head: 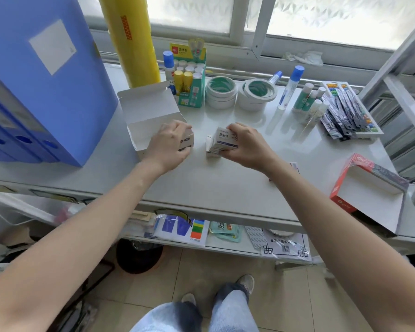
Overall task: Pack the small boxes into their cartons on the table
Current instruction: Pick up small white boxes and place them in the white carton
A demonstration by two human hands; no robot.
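— Where are your hands right now?

— My left hand (170, 143) lies over the near right corner of the open white carton (149, 118), which sits on the counter (225, 178) with its lid flap standing up at the far side. The fingers curl down over the carton's edge. There are dark-printed little boxes under my palm, but I cannot tell whether my grip is clamped on them or only resting on top.

— And the other one?

— My right hand (246, 146) has its grip closed on a small white box (222, 141) with blue print, thumb at the near side and fingers across the top. The box is tilted, just right of the carton and apart from it, low over the counter.

— What else is around?

— Blue file boxes (34, 92) stand to the left, with a tall yellow roll (130, 41) behind the carton. Farther back there is a green display box of glue sticks (192, 77), then two stacks of white tape rolls (240, 93), then glue bottles and sticks lying to the right. A red-edged carton (367, 192) rests at the near right edge of the counter.
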